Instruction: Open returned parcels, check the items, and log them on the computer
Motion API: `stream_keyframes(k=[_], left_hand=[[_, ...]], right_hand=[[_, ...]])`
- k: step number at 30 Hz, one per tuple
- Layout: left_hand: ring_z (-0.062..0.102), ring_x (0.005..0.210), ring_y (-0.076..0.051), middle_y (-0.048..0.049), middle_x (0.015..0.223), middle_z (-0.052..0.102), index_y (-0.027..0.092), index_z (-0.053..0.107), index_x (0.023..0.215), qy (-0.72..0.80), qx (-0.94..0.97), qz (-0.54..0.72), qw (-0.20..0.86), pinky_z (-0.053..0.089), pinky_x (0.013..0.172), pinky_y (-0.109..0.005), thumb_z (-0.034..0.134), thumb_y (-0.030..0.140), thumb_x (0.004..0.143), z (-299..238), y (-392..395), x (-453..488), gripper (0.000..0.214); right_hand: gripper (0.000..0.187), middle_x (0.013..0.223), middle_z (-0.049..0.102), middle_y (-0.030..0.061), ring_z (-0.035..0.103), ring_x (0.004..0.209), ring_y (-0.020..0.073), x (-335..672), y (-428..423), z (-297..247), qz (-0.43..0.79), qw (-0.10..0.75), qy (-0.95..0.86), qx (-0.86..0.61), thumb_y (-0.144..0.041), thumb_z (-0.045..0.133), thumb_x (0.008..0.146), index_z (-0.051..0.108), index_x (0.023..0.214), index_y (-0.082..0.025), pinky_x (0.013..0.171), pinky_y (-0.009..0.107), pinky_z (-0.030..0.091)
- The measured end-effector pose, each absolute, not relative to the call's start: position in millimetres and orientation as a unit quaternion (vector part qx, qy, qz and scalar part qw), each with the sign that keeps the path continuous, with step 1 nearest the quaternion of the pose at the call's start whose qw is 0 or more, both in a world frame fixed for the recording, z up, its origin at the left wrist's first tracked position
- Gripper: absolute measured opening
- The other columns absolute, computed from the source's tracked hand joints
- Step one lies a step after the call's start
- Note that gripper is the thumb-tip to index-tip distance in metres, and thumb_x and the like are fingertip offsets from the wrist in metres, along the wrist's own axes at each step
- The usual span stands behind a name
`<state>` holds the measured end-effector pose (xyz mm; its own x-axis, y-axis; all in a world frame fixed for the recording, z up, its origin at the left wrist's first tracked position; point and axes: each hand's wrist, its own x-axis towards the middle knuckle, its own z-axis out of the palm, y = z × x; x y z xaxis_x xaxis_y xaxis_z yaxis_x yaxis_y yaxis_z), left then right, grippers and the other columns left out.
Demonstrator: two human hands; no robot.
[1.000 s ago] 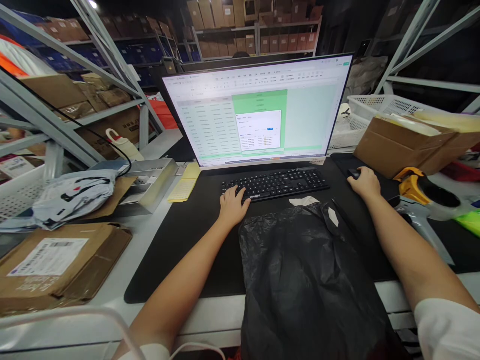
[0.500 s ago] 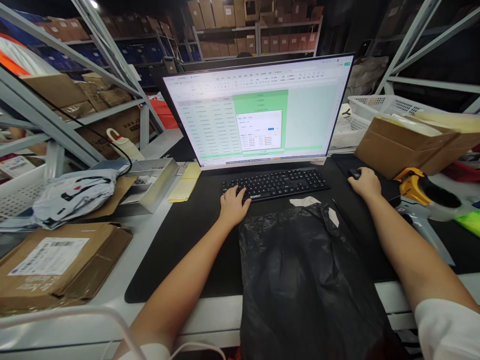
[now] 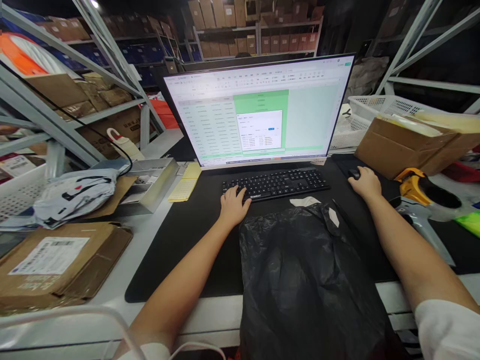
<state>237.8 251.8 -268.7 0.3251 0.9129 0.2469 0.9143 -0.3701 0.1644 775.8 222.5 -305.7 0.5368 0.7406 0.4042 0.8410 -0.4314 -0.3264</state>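
- While the left hand [image 3: 232,206] lay spread and loose, its fingertips rested on the left end of a long black plastic keyboard [image 3: 283,182], gripping nothing.
- The right hand [image 3: 365,184] was curled over a small black computer mouse [image 3: 353,173], grasping it to the right of the keyboard.
- Both the keyboard and the mouse sat on a wide black desk mat [image 3: 167,250], just in front of a large flat monitor [image 3: 210,120] that showed a green-and-white table with a small white window over it.
- Between the forearms, a crumpled black plastic bag [image 3: 303,290] covered part of the mat and reached past its front edge.
- A pad of pale yellow paper [image 3: 185,182] lay left of the keyboard.
- Near the right forearm stood a yellow plastic object with a dark rounded part [image 3: 414,187], in front of an open brown cardboard box [image 3: 397,145].
- Farther left, a flat brown carton with a white label [image 3: 78,280] lay on the pale grey desk [image 3: 131,230].
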Motion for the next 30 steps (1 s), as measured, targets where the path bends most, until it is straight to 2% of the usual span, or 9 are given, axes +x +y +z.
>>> stream_keyframes(k=[4,9,14,19,30], left_hand=[[0.038,0.149,-0.035,-0.0158,0.161,0.044,0.020,0.054,0.152,-0.563,-0.813,-0.148,0.002,0.035,0.120,-0.053,0.048,0.045,0.103,-268,252,238,0.056],[0.039,0.148,-0.035,-0.0162,0.160,0.045,0.020,0.055,0.151,-0.562,-0.814,-0.149,0.006,0.035,0.120,-0.053,0.048,0.044,0.103,-269,252,238,0.055],[0.041,0.148,-0.036,-0.0171,0.160,0.046,0.020,0.056,0.151,-0.560,-0.815,-0.153,0.010,0.036,0.119,-0.054,0.049,0.043,0.102,-270,253,238,0.054],[0.041,0.147,-0.036,-0.0177,0.159,0.046,0.020,0.056,0.150,-0.556,-0.817,-0.154,0.017,0.037,0.118,-0.054,0.050,0.043,0.102,-272,254,238,0.054],[0.040,0.148,-0.035,-0.0167,0.160,0.045,0.019,0.055,0.151,-0.557,-0.816,-0.157,0.012,0.036,0.119,-0.054,0.049,0.043,0.102,-273,255,237,0.054]], right_hand=[[0.062,0.139,0.059,0.0234,0.058,0.123,0.0376,775,223,-304,-0.087,0.252,-0.451,-0.852,-0.039,0.061,0.086,0.058,0.140,-0.009,0.105,0.048,0.047],[0.064,0.154,0.049,0.0209,0.053,0.131,0.0384,776,223,-305,-0.091,0.240,-0.472,-0.844,-0.040,0.058,0.087,0.057,0.145,-0.012,0.109,0.048,0.043],[0.064,0.140,0.059,0.0228,0.058,0.124,0.0381,776,223,-305,-0.086,0.256,-0.455,-0.848,-0.040,0.061,0.085,0.058,0.141,-0.009,0.105,0.049,0.047],[0.063,0.154,0.049,0.0218,0.053,0.132,0.0384,779,225,-311,-0.100,0.253,-0.474,-0.837,-0.038,0.058,0.089,0.059,0.146,-0.012,0.112,0.050,0.042],[0.058,0.151,0.050,0.0241,0.050,0.136,0.0384,789,232,-321,-0.102,0.287,-0.494,-0.815,-0.044,0.058,0.092,0.067,0.139,-0.011,0.116,0.050,0.040]])
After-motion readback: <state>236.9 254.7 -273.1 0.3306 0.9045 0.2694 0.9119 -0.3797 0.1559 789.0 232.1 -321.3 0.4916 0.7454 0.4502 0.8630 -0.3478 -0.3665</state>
